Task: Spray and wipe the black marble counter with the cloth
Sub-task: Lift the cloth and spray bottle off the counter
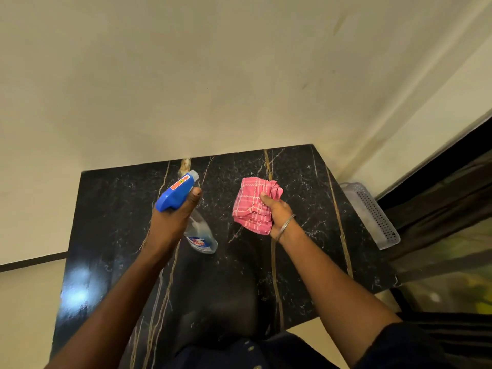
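Two hands are over the black desk (306, 262). The left hand (170, 222) has its fingers (195, 194) curled round the bottle (202, 235) below its blue head, nozzle pointing to 12 o'clock. At 3 o'clock of it, the right hand (277, 214) grips the bunched pink cloth (250, 209), which bulges out at 10 o'clock of its thumb. A basket (372, 217) lies farther toward 3 o'clock.

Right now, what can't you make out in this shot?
Head view only:
- Bottle label: blurred, too small to read.
- Bottle trigger: hidden under the left hand.
- Cloth underside: bunched in the right hand.
- Counter near edge: covered by arms, cut off by the frame.
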`<state>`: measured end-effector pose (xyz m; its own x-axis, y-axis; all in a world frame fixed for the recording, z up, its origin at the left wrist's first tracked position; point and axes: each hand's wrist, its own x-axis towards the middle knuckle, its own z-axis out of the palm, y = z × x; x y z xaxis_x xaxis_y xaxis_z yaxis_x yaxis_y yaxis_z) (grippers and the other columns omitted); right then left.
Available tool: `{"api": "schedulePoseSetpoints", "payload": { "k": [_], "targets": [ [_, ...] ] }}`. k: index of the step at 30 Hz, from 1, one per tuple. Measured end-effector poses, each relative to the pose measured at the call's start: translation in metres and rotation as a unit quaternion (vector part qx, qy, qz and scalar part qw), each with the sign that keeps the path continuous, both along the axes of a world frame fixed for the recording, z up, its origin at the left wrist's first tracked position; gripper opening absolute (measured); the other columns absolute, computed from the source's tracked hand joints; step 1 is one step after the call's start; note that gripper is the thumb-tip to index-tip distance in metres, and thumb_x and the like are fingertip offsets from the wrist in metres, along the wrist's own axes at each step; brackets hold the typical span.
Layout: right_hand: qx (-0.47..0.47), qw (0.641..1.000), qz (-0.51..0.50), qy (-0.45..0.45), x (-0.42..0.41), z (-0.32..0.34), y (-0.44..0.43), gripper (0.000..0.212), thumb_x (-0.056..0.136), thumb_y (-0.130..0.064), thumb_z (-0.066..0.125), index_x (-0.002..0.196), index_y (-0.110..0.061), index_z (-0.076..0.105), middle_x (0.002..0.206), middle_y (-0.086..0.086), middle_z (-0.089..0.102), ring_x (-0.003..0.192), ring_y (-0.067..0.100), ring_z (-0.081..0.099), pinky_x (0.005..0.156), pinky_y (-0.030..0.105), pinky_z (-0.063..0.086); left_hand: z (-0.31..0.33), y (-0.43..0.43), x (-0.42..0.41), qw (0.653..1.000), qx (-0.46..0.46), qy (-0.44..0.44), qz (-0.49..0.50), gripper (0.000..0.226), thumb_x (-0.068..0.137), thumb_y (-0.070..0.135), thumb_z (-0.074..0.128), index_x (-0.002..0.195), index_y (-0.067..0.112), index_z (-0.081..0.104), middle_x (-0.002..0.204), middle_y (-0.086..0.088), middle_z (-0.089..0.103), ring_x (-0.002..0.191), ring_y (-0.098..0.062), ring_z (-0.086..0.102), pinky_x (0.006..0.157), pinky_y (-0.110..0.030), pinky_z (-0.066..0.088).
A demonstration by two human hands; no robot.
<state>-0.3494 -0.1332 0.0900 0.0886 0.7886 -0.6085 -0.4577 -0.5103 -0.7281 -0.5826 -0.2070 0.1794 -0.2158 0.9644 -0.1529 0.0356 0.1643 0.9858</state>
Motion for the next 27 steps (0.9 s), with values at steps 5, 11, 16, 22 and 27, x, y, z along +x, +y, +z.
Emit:
{"api": "schedulePoseSetpoints", "payload": {
  "k": [5, 11, 16, 22, 27],
  "targets": [
    [-0.007, 0.998, -0.041, 0.039, 0.042, 0.011, 0.025, 0.040, 0.089, -0.011, 0.060, 0.128, -0.006, 0.059, 0.126, 0.022, 0.063, 0.116, 0.042, 0.060, 0.089, 0.055, 0.053, 0.003, 0.033, 0.043, 0.998, 0.044, 0.031, -0.027, 0.066, 0.082, 0.063, 0.067, 0.118, 0.007, 0.063, 0.098, -0.016, 0.073, 0.092, -0.028, 0.071, 0.077, -0.028, 0.055],
    [0.010, 0.997, -0.071, 0.028, 0.135, 0.009, 0.067, 0.031, 0.089, -0.009, 0.059, 0.119, -0.007, 0.062, 0.118, 0.021, 0.066, 0.108, 0.041, 0.063, 0.088, 0.053, 0.054, 0.014, 0.090, 0.146, 0.995, 0.083, 0.018, -0.060, 0.053, 0.082, 0.050, 0.062, 0.103, 0.002, 0.066, 0.090, -0.015, 0.073, 0.074, -0.013, 0.069, 0.065, -0.015, 0.053],
    [0.007, 0.995, -0.096, 0.033, 0.228, 0.001, 0.105, 0.028, 0.090, -0.005, 0.056, 0.116, -0.009, 0.063, 0.105, 0.017, 0.069, 0.095, 0.036, 0.065, 0.080, 0.049, 0.055, 0.008, 0.145, 0.252, 0.994, 0.071, 0.007, -0.083, 0.066, 0.077, 0.061, 0.065, 0.106, 0.002, 0.065, 0.095, -0.021, 0.071, 0.084, -0.029, 0.069, 0.076, -0.035, 0.058],
    [-0.032, 0.988, -0.150, 0.015, 0.334, -0.025, 0.143, 0.047, 0.081, -0.007, 0.062, 0.128, -0.004, 0.058, 0.123, 0.023, 0.064, 0.106, 0.042, 0.064, 0.087, 0.055, 0.054, -0.010, 0.196, 0.372, 0.993, 0.036, -0.011, -0.109, 0.044, 0.085, 0.038, 0.072, 0.100, -0.003, 0.066, 0.092, -0.031, 0.068, 0.074, -0.026, 0.065, 0.071, -0.039, 0.056],
    [-0.038, 0.987, -0.157, 0.023, 0.407, -0.050, 0.163, 0.043, 0.089, -0.008, 0.053, 0.132, -0.008, 0.055, 0.113, 0.019, 0.067, 0.090, 0.033, 0.067, 0.072, 0.042, 0.057, -0.020, 0.226, 0.452, 0.988, 0.029, -0.042, -0.144, 0.011, 0.089, 0.024, 0.072, 0.090, 0.016, 0.064, 0.087, -0.030, 0.063, 0.081, -0.025, 0.061, 0.072, -0.039, 0.054]
  ]
}}
